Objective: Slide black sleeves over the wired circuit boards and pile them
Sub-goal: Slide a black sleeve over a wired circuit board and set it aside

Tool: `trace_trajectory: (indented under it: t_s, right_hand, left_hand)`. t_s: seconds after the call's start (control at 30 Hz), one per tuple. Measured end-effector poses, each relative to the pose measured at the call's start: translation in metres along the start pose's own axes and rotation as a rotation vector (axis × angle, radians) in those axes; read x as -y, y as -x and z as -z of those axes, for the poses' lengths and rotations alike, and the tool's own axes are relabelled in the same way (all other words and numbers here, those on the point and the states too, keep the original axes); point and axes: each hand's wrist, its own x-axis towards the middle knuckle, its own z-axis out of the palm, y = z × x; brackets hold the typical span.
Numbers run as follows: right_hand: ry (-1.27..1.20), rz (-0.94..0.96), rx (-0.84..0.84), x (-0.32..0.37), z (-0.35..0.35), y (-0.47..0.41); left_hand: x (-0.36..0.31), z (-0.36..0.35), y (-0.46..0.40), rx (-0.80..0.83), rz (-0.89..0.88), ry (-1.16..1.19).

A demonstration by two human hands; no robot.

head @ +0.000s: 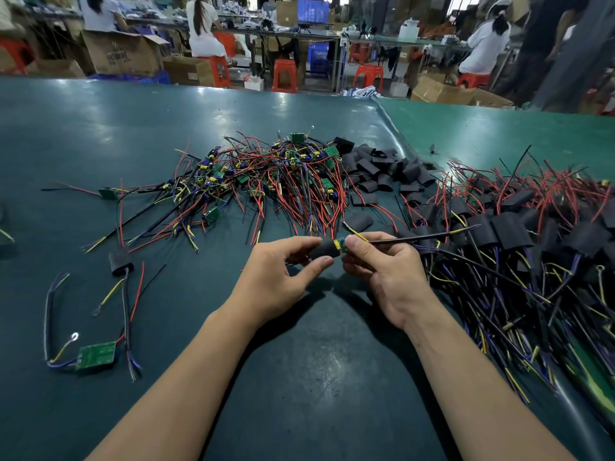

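Head view, down over table (100, 134)

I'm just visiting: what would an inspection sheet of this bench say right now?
Surface: dark green mat, a lighter green sheet at far right.
Job's things: heap of bare wired boards; loose black sleeves; sleeved pile on the right.
Clutter: one bare board and one sleeved board lie apart on the left.
Hands: left hand holds a black sleeve; right hand pinches a board at the sleeve's mouth.
Cables: red, black, yellow and blue leads tangled in both piles.
Surroundings: seated workers, red stools, cardboard boxes.
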Motion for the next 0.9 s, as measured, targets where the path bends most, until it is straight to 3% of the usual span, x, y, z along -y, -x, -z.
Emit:
trace_trajectory:
  t_s: [0.3,0.6,0.9]
  right_hand:
    - [0.047,-0.035,-0.031,-0.0025,0.0008,-0.0005]
    - [0.035,0.032,0.049,-0.0032,-0.0008,0.0019]
    - [0.19,0.033,0.094,-0.0072,-0.0012,0.0041]
  left_hand:
    - [-0.0055,0.0008,0.001,-0.082,-0.157,-0.1]
    - [-0.0054,0.001,0.0007,-0.068,-0.083,-0.04]
    - [-0.0059,0.0006,0.0012,-0.006,-0.115,-0.118]
